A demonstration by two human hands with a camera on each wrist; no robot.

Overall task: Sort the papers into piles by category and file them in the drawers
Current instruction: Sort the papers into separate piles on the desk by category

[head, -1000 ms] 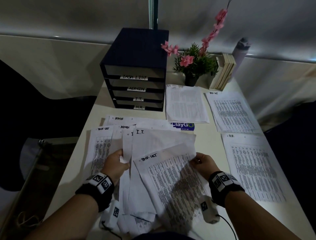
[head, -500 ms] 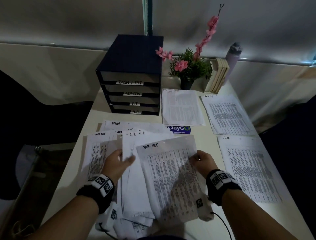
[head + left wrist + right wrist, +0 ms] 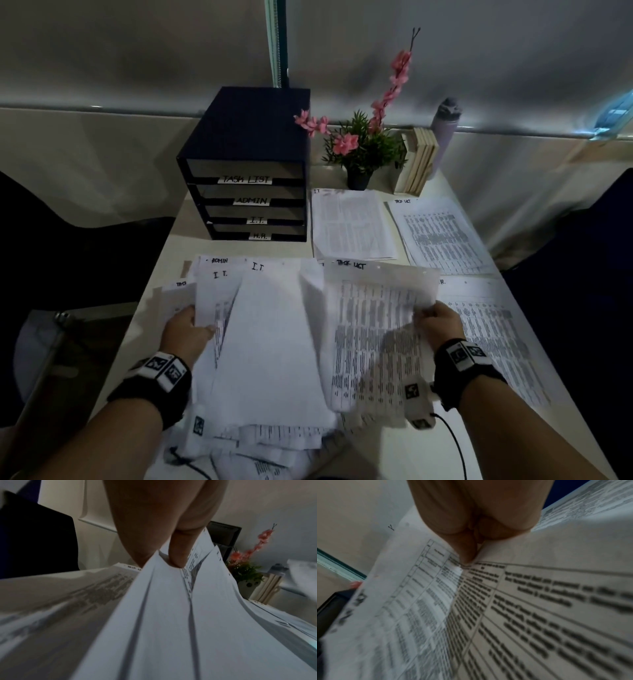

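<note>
My right hand (image 3: 436,317) pinches the right edge of a printed sheet headed TASK LIST (image 3: 373,329), lifted off the table; in the right wrist view that hand (image 3: 467,555) pinches the same sheet (image 3: 505,615). My left hand (image 3: 188,329) holds a fanned stack of unsorted papers (image 3: 270,342) marked I.T. and ADMIN; in the left wrist view the left hand (image 3: 163,559) grips those papers (image 3: 163,615). A dark drawer unit (image 3: 246,164) with labels TASK LIST, ADMIN, I.T., H.R. stands at the back, its drawers shut.
Sorted piles lie on the white table (image 3: 387,452): an I.T. pile (image 3: 352,222), a task list pile (image 3: 442,236), and an H.R. pile (image 3: 496,335) at the right. A potted plant (image 3: 363,150), books (image 3: 419,164) and a bottle (image 3: 445,126) stand at the back.
My right hand has drawn the task list sheet rightward and up, away from the stack. The left hand stays on the stack of papers.
</note>
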